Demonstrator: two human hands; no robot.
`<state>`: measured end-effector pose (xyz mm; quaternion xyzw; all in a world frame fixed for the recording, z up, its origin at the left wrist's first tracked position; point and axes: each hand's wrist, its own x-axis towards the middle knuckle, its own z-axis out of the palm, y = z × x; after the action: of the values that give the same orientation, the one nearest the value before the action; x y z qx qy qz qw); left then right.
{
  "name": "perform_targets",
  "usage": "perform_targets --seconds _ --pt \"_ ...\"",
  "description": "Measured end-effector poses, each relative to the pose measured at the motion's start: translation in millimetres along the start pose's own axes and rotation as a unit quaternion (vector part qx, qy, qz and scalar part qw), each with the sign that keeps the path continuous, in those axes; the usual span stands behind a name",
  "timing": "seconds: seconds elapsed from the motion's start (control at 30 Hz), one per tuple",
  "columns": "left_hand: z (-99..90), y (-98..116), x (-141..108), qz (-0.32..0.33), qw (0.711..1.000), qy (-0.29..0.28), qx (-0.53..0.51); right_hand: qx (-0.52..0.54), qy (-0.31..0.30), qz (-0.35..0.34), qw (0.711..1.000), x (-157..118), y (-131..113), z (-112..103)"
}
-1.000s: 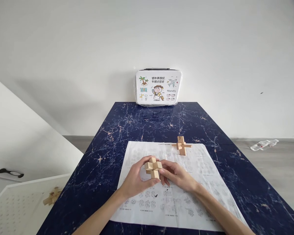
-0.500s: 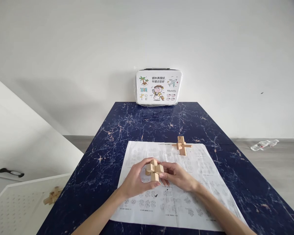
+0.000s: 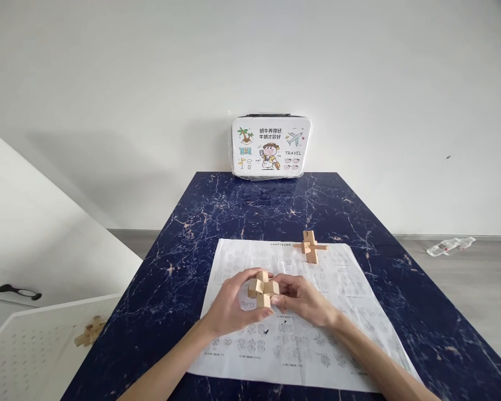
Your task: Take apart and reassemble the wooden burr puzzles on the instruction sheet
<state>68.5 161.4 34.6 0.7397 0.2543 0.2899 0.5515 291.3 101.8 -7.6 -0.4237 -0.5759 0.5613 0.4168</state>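
Observation:
Between my two hands is a pale wooden burr puzzle, a knot of interlocking square bars. My left hand curves around its left side, thumb below and fingers behind. On its right side, my right hand grips it with the thumb and fingers; some fingertips are hidden behind the bars. Underneath lies a white instruction sheet printed with rows of small diagrams. Another wooden puzzle, cross-shaped with a dark mark at its top, rests on the sheet's far edge, apart from my hands.
The table has a dark blue marbled top. At its far end a white illustrated case leans by the wall. Lower left, wooden pieces sit on a white perforated surface. A clear plastic bottle lies on the floor at right.
The burr puzzle has shifted slightly within my hands, its front bars now angled a little differently. Both hands keep nearly the same place and hold.

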Motion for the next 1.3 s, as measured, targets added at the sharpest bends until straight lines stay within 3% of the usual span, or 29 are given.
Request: perform_targets --seconds 0.17,0.43,0.67,1.07,1.3 --pt "0.4 2 1 -0.046 0.998 0.046 -0.016 -0.072 0.04 -0.045 0.996 -1 -13 12" --pt "-0.9 0 0 -0.021 1.0 0.007 -0.003 -0.041 -0.054 -0.059 0.996 -1 -16 7" --pt "0.2 1 0 0.01 0.999 -0.032 -0.023 0.047 -0.128 -0.029 0.99 0 -12 -2" --pt "-0.5 -15 -4 0.073 0.996 -0.023 0.047 0.031 -0.04 -0.002 0.999 -1 -6 2" --pt "-0.1 -17 -3 0.062 0.994 0.007 0.095 -0.044 0.08 -0.009 0.996 0 -7 8"
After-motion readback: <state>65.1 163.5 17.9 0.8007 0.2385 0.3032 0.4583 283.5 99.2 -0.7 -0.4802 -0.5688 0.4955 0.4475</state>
